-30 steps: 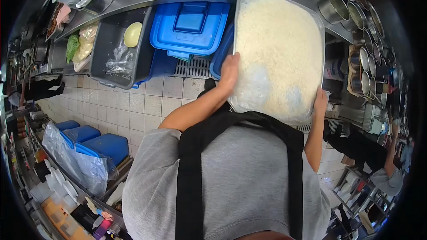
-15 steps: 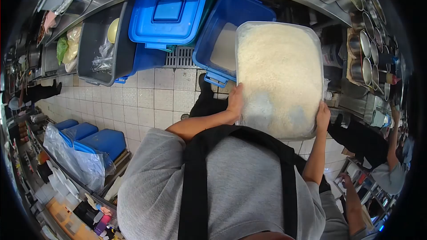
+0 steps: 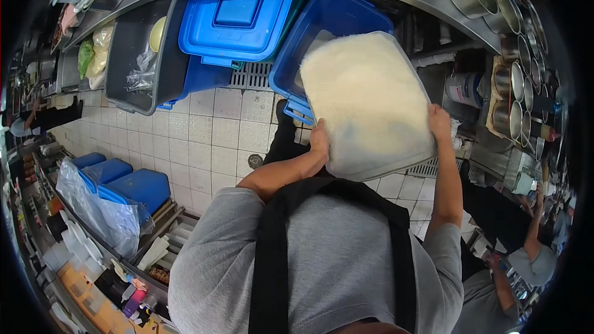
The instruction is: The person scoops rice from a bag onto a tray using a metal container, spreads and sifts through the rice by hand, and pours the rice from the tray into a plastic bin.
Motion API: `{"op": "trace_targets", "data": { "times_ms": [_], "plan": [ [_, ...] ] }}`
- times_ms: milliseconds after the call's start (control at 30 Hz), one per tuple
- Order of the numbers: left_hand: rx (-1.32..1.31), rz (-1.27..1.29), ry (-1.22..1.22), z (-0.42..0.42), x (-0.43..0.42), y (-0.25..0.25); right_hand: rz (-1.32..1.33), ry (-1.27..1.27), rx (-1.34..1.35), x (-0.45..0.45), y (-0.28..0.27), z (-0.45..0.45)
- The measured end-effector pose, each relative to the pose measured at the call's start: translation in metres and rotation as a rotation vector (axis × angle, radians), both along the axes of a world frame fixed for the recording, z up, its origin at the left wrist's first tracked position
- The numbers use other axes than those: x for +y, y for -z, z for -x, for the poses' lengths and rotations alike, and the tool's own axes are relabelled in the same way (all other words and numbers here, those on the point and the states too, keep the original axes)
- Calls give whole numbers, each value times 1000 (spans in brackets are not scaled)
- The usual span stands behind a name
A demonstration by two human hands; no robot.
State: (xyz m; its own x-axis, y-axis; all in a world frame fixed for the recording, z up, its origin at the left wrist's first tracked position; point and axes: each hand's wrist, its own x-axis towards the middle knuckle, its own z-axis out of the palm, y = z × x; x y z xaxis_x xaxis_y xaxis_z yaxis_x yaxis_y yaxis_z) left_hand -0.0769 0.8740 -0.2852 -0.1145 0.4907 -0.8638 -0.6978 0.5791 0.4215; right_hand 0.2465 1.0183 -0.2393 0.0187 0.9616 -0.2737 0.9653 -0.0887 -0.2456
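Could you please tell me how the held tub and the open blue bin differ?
The tub looks clear, while the blue bin is solid blue. The tub is held by the left hand and right hand; the bin is not held. The tub shows a broad spread of pale contents; the bin shows mostly bare blue walls. Both are open on top.

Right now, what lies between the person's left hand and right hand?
In the head view, a clear tub full of pale, loose material lies between them, the left hand and right hand gripping opposite sides.
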Motion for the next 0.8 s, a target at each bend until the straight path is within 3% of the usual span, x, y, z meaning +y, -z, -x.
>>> {"op": "trace_targets", "data": {
  "times_ms": [133,267,433,500,567,700,800],
  "plan": [
    [-256,-52,-68,-5,-8,73,52,-158,-122,50,-9,18],
    [-477,-50,-72,-1,3,108,97,-391,-219,116,-5,36],
    [-401,83,17,11,31,78,349,-499,-439,168,-58,113],
    [-260,208,106,17,39,61,356,-517,-458,179,-77,140],
    [-222,195,210,18,38,105,402,-583,-532,191,-86,162],
    [-93,306,521,26,45,99,364,-584,-588,202,-94,192],
    [-14,210,543,23,33,91,303,-645,-637,196,-108,207]
  ]
}}
